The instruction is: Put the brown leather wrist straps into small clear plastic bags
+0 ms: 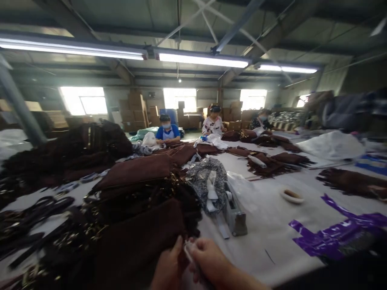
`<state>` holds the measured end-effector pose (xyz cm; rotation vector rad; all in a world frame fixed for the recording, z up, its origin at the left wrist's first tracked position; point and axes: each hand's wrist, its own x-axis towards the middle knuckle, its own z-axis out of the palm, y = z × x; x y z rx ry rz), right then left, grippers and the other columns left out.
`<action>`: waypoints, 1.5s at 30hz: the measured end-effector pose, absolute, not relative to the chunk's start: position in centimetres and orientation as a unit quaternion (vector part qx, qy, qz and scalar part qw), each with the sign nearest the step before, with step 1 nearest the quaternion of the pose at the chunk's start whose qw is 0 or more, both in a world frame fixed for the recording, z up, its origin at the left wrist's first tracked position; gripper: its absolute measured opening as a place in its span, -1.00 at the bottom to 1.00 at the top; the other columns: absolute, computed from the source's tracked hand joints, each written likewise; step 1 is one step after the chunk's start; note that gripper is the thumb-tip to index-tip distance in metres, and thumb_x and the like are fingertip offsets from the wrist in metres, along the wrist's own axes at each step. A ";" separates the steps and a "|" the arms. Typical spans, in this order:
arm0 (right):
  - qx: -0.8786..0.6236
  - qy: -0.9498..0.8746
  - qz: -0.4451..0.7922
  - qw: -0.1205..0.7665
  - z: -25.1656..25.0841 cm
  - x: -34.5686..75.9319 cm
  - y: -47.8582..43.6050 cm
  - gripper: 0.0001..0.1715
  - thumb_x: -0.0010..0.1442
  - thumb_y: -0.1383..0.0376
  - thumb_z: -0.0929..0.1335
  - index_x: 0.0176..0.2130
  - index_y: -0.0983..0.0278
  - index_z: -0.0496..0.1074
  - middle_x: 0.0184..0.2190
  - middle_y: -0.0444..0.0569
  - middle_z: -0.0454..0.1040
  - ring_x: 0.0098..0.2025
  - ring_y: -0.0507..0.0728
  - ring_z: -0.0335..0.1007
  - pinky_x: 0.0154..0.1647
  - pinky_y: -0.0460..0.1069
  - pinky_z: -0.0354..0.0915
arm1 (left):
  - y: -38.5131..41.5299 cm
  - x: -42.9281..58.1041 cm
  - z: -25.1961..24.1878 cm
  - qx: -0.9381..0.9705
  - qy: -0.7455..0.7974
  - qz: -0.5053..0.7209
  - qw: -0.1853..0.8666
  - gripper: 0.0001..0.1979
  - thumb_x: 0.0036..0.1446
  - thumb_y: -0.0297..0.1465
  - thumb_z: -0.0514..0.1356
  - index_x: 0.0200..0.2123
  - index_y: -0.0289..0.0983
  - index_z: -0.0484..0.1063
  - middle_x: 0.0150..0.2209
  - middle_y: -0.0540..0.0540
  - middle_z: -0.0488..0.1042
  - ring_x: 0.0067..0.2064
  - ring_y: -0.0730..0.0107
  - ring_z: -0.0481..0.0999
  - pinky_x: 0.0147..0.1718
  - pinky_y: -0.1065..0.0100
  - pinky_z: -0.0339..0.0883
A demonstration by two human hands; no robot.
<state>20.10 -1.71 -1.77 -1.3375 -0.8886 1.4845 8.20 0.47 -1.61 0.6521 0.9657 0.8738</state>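
At the bottom middle, my left hand [169, 264] and my right hand [211, 257] are close together. The fingers of my right hand are closed on a small whitish, shiny piece [189, 249], blurred and partly covered. My left hand is closed beside it, its thumb against the lower corner of a dark brown cloth bag [142, 237]; what its fingers hold is hidden. Behind my hands lies a heap of brown bags [139, 173] with dark fringe and gold-coloured metal parts. Just beyond my right hand stands a grey tape dispenser [237, 219], next to a grey speckled cloth [205, 177] with white paper on it.
A roll of tape [292, 196] and a purple plastic package [338, 229] lie on the white table [263, 225] to the right. Dark straps [39, 213] spread at left. Several people sit across the table; at far right a blurred sleeve [347, 108] reaches in.
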 end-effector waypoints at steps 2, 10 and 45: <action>-0.559 -0.370 0.575 0.469 -1.2 20.1 -1.3 -0.61 0.00 0.01 0.38 -0.49 0.26 0.26 -0.71 -0.23 0.38 -0.75 -0.04 0.23 -0.73 -0.14 0.08 | 0.9 8.6 -1.8 0.287 0.422 0.420 0.750 -0.53 0.01 -0.06 0.28 -0.28 -0.40 0.55 -0.50 -0.20 0.53 -0.54 0.25 0.49 -0.63 0.31 0.36; -0.590 -0.452 0.496 0.449 -3.2 20.2 -1.4 -0.64 0.07 0.04 0.34 -0.50 0.27 0.30 -0.62 -0.14 0.43 -0.65 0.02 0.31 -0.63 -0.09 0.20 | 1.0 7.4 -2.4 0.178 0.251 0.462 0.832 -0.56 0.13 -0.14 0.22 -0.18 -0.46 0.52 -0.26 -0.29 0.58 -0.33 0.21 0.56 -0.47 0.29 0.43; -0.549 -0.270 0.602 0.514 -1.4 17.3 2.0 -0.59 -0.24 0.12 0.50 -0.56 0.25 0.24 -0.72 -0.22 0.33 -0.65 -0.02 0.20 -0.63 -0.10 0.08 | -3.7 6.6 -2.0 0.223 0.367 0.379 0.820 -0.54 0.06 -0.03 0.25 -0.20 -0.33 0.46 -0.30 -0.18 0.55 -0.35 0.35 0.53 -0.36 0.38 0.36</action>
